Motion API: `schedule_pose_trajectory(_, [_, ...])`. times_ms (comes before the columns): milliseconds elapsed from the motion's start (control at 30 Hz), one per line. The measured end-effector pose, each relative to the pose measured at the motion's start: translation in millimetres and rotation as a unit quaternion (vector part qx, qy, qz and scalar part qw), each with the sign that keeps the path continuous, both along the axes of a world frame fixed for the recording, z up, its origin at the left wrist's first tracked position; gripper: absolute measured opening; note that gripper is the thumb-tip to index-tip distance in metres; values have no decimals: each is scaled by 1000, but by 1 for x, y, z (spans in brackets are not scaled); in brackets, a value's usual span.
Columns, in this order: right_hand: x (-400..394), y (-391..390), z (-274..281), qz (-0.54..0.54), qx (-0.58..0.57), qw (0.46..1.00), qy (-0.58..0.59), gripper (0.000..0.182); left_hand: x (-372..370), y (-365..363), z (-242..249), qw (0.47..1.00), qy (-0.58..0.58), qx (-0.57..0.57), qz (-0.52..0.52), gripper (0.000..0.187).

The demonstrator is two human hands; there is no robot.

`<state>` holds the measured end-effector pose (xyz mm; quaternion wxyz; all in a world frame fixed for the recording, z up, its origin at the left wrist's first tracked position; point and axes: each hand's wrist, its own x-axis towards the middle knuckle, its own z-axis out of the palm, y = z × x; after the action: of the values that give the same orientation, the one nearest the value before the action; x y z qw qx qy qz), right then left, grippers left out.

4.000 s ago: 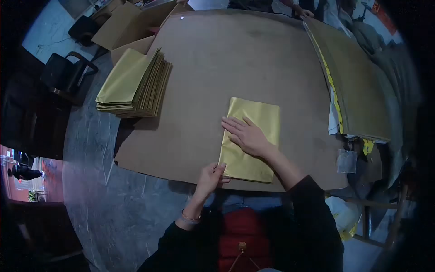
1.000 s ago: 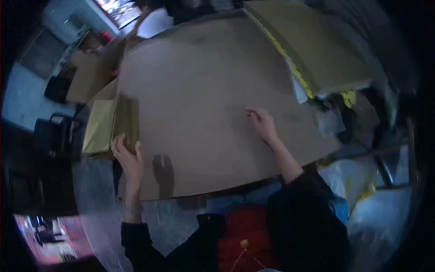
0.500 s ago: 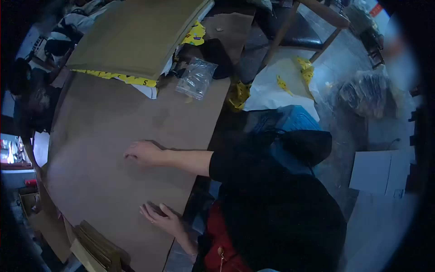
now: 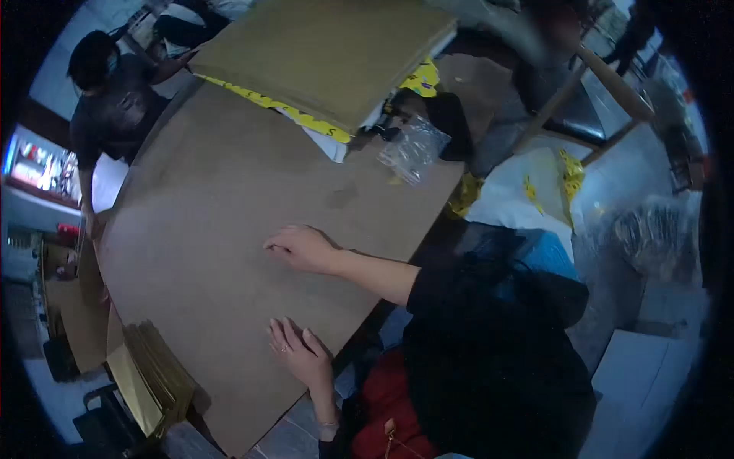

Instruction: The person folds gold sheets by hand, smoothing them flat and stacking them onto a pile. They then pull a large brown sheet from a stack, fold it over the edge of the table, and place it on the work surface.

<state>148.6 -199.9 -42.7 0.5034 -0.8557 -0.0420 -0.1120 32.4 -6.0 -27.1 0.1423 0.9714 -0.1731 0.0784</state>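
Note:
My left hand [image 4: 303,358] lies palm down on a large brown cardboard sheet [image 4: 222,191], close to its near edge. Its fingers are spread and a ring shows on one. Farther up the sheet rests my right hand [image 4: 306,249], fingers bent inward and together. No object shows in it, though the underside of the hand is hidden. A faint dark mark [image 4: 342,197] is on the cardboard beyond the right hand.
A padded brown panel [image 4: 329,53] edged with yellow tape lies across the far end, beside a clear plastic bag [image 4: 415,149]. Another person [image 4: 115,107] stands at the left edge. Folded cardboard [image 4: 157,367] leans at lower left; a wooden chair [image 4: 612,84] stands upper right.
My view has swung left, so the table appears farther right and the other person shows more fully. Both my hands stay on the cardboard in nearly the same places.

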Motion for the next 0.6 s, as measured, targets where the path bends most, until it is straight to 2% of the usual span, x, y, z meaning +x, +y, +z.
schedule_pose_trajectory(33, [2,2,-4,25,-7,1000,-9,24,0,1,-1,1000,-10,-10,3,42])
schedule_pose_trajectory(100, [1,4,-10,-26,19,998,-53,19,-3,-1,4,1000,0,-19,13,42])
schedule_pose_trajectory(167, [-6,-4,15,-36,64,997,-13,19,-1,-3,1,999,6,-39,11,42])
schedule_pose_trajectory(200, [-3,-7,5,-58,39,997,-22,19,-2,-2,4,998,14,-58,13,42])
schedule_pose_trajectory(233, [-9,-13,26,-67,105,991,-54,19,-2,-2,9,998,2,-56,11,42])
schedule_pose_trajectory(300, [-14,-39,51,-105,-66,983,-133,19,-2,-1,5,996,11,-83,18,40])
schedule_pose_trajectory(333, [-11,-55,50,-139,-47,976,-160,19,-1,0,6,996,6,-93,17,41])
schedule_pose_trajectory(367, [-7,-72,64,-167,-98,970,-147,19,1,1,7,995,0,-103,9,41])
schedule_pose_trajectory(400, [-3,-90,68,-204,-119,961,-146,20,-1,1,8,994,-5,-98,54,41])
schedule_pose_trajectory(433, [9,-129,51,-172,-159,951,-203,25,-3,3,8,993,-2,-108,40,42])
schedule_pose_trajectory(467, [19,-158,48,-216,-170,950,-148,30,-1,4,8,993,4,-118,15,43])
schedule_pose_trajectory(533, [28,-207,59,-214,-396,862,-232,37,-1,3,4,991,0,-129,36,44])
schedule_pose_trajectory(600, [45,-251,50,-228,-510,809,-184,44,-3,1,0,992,-14,-121,19,48])
